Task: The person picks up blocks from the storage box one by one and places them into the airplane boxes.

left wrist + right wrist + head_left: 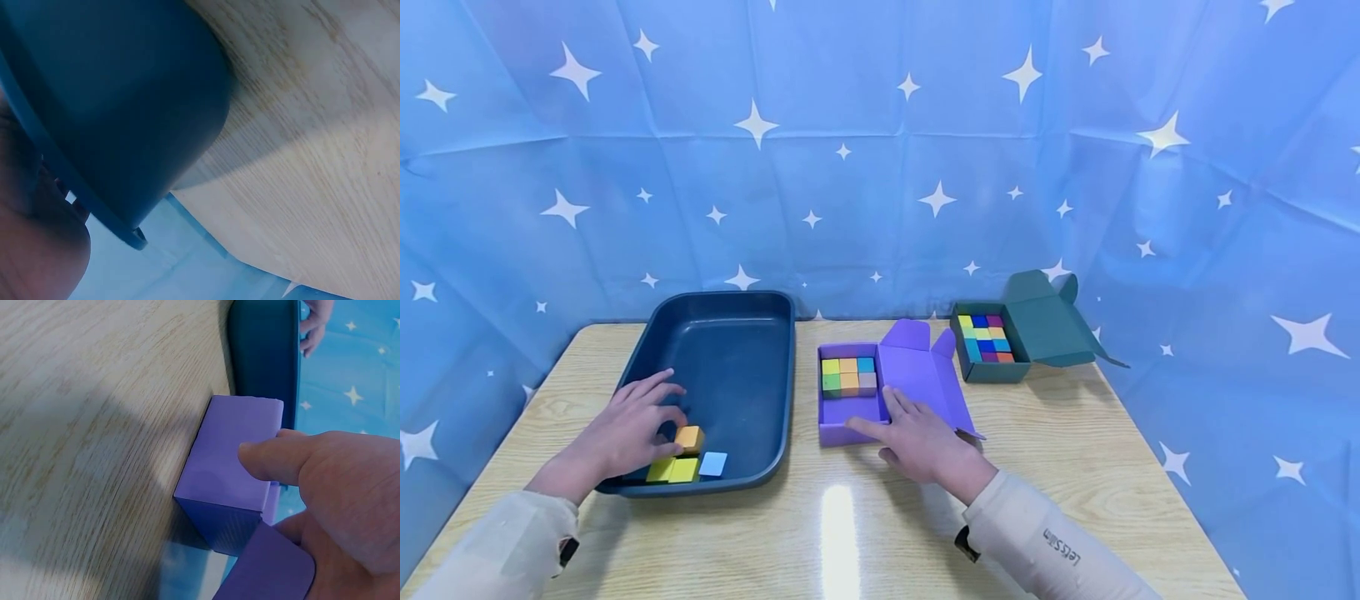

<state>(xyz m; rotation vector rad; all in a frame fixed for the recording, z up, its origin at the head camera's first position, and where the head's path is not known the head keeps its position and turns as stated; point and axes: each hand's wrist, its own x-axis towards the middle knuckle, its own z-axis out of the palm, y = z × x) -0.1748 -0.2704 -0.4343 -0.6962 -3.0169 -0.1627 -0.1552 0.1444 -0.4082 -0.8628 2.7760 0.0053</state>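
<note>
My left hand (628, 429) reaches over the dark blue tray (778, 400), thumb and index finger pinching an orange cube (688, 439). Close below it in the tray lie two yellow cubes (682, 471) and a light blue cube (712, 464). The left wrist view shows mostly the tray's outer wall, so the fingertips are hidden there. At the near right corner of the open purple box (835, 435), my right hand (921, 442) holds the box. Its thumb (269, 459) lies against the front wall, with the other fingers over the side by the lid.
Inside the purple box, several coloured cubes (848, 377) fill the far part. A dark green box (996, 372) with its lid open stands at the back right, holding several cubes. A star-patterned blue curtain (850, 167) hangs behind the wooden table (760, 542).
</note>
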